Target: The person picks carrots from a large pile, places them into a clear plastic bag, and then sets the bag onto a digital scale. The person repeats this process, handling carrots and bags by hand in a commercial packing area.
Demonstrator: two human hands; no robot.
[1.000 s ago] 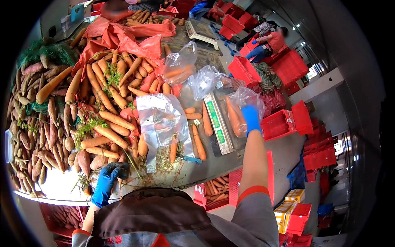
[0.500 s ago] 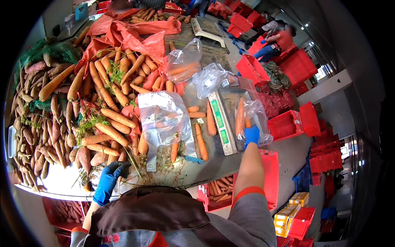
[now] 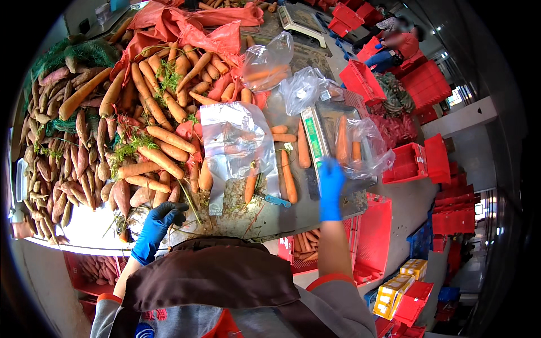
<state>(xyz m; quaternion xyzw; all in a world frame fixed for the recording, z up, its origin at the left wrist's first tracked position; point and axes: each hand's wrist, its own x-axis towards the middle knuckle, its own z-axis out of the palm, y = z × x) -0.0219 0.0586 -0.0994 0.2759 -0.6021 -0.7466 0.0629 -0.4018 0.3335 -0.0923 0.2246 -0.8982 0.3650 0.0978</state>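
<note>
My right hand (image 3: 331, 190), in a blue glove, is over the near part of a weighing scale (image 3: 311, 134) with green displays. Motion smears its fingers; whether they grip anything cannot be told. Just beyond it, a clear plastic bag (image 3: 378, 151) with carrots (image 3: 341, 141) in it lies on the scale. My left hand (image 3: 158, 228), gloved in blue with dark fingers, is curled closed at the table's near edge beside the carrot pile (image 3: 163, 160); anything inside it is hidden. Between the hands are a flat clear bag (image 3: 236, 132), loose carrots (image 3: 288, 177) and a blue-handled tool (image 3: 276, 200).
Sweet potatoes (image 3: 67, 163) fill the left side under green netting (image 3: 84, 56). Red sacking (image 3: 174, 28) lies behind the carrots. A second scale (image 3: 303, 25) stands at the far side. Red crates (image 3: 377, 242) flank the table's right and near sides. Another person (image 3: 400, 48) is farther right.
My right hand has left the bagged carrots and moved back toward me and slightly left. My left hand stays curled near the edge. The whole view has shifted a little.
</note>
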